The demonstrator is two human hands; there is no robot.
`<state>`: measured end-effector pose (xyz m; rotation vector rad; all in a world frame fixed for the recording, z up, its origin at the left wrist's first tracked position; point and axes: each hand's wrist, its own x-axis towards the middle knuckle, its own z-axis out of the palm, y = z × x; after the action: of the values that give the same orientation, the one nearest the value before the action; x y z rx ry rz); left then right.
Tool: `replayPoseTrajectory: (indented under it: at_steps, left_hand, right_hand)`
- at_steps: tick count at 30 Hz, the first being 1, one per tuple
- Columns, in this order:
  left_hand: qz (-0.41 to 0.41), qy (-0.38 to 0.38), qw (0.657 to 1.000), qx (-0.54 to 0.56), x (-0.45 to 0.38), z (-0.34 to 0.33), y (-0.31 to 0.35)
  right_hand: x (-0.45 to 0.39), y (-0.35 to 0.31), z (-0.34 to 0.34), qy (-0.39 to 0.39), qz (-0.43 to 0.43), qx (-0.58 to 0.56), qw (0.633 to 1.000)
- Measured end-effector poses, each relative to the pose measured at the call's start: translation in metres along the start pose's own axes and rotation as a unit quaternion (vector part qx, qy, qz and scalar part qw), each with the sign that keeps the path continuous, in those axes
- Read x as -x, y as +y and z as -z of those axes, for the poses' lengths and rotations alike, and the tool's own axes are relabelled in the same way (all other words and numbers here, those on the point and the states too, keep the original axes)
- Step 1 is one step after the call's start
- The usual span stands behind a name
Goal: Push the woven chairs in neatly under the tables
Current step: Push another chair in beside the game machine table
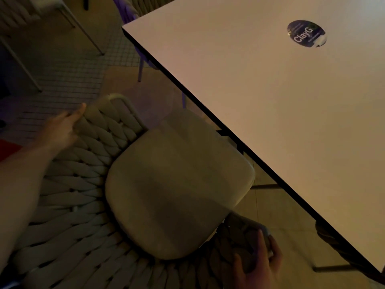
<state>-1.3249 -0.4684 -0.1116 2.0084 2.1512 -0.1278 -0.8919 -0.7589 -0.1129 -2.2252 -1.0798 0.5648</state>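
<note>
A beige woven chair (83, 184) with a thick braided back and a padded seat cushion (179, 190) stands in front of me, its seat's front edge just under the rim of the white table (270, 101). My left hand (62, 130) grips the top of the chair's left arm end. My right hand (258, 265) is wrapped around the right arm end, thumb on top. The table has a dark edge band and a round dark sticker (306, 34).
Another woven chair (129, 11) with purple legs sits tucked at the table's far side. A further chair's back (333, 243) shows under the near right table edge. Metal chair legs (87, 32) stand at upper left on tiled floor.
</note>
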Motion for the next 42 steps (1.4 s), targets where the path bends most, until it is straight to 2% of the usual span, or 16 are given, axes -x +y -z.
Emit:
replayPoseTrajectory:
  at_steps: [5, 7, 8, 10, 13, 22, 26, 30, 35, 42]
  left_hand:
    - [-0.003, 0.014, 1.0, -0.013, 0.0, -0.002, 0.001]
    - [0.0, 0.012, 1.0, -0.013, -0.001, -0.004, 0.0]
    - [0.001, 0.013, 1.0, -0.014, -0.001, -0.005, -0.001]
    - [0.004, 0.012, 1.0, -0.017, -0.001, -0.006, -0.001]
    - [0.009, 0.006, 1.0, -0.018, -0.002, -0.006, -0.002]
    - [0.004, 0.002, 1.0, -0.022, -0.009, -0.004, -0.002]
    - [0.004, 0.015, 1.0, -0.027, -0.012, -0.004, 0.0]
    - [0.002, 0.007, 0.999, -0.034, -0.008, -0.003, 0.003]
    - [0.008, 0.005, 0.999, -0.037, -0.007, 0.0, 0.008]
    - [0.029, 0.006, 0.999, -0.032, -0.005, -0.006, 0.013]
  right_hand:
    - [-0.005, -0.028, -0.009, 0.042, -0.006, 0.001, 0.999]
    - [-0.005, -0.036, -0.003, 0.035, -0.014, -0.001, 0.999]
    - [-0.002, -0.036, -0.005, 0.062, -0.019, 0.008, 0.998]
    - [-0.002, -0.025, -0.007, 0.06, -0.015, 0.048, 0.997]
    - [0.006, 0.007, 0.003, -0.051, -0.004, 0.035, 0.998]
    - [0.006, -0.005, 0.0, -0.018, -0.019, 0.029, 0.999]
    - [0.008, -0.005, -0.006, -0.003, -0.014, -0.017, 1.0]
    - [0.008, -0.001, -0.002, -0.025, 0.036, -0.008, 0.999]
    - [0.011, 0.007, -0.006, -0.008, 0.023, 0.036, 0.999]
    - [0.013, 0.016, -0.008, -0.04, 0.006, 0.047, 0.998]
